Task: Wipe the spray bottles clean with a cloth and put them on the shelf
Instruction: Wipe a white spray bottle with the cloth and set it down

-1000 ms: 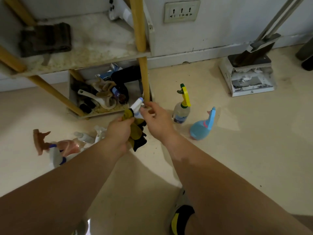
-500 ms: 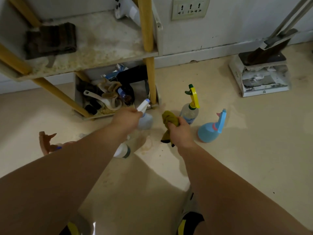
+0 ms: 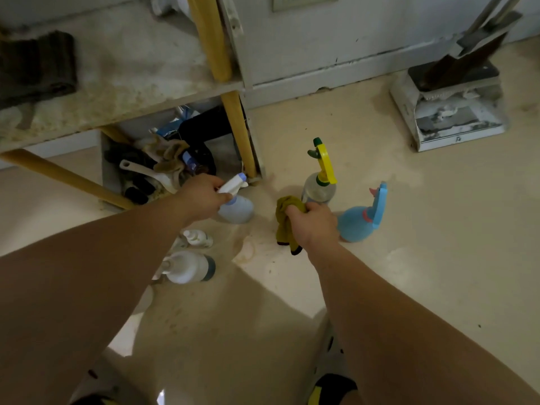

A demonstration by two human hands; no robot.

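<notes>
Above the dusty floor, the left hand grips a white spray bottle by its neck, the right hand bunches the cloth; a careless swing could topple the yellow-topped bottle just beyond the right hand.

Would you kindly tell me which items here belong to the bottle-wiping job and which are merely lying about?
Job:
left hand gripping white spray bottle with lilac nozzle
right hand gripping olive-yellow cloth
clear bottle with yellow trigger
blue plastic spray bottle
worn wooden shelf

Lying about:
dark folded rag
white dustpan
white ladle
</notes>
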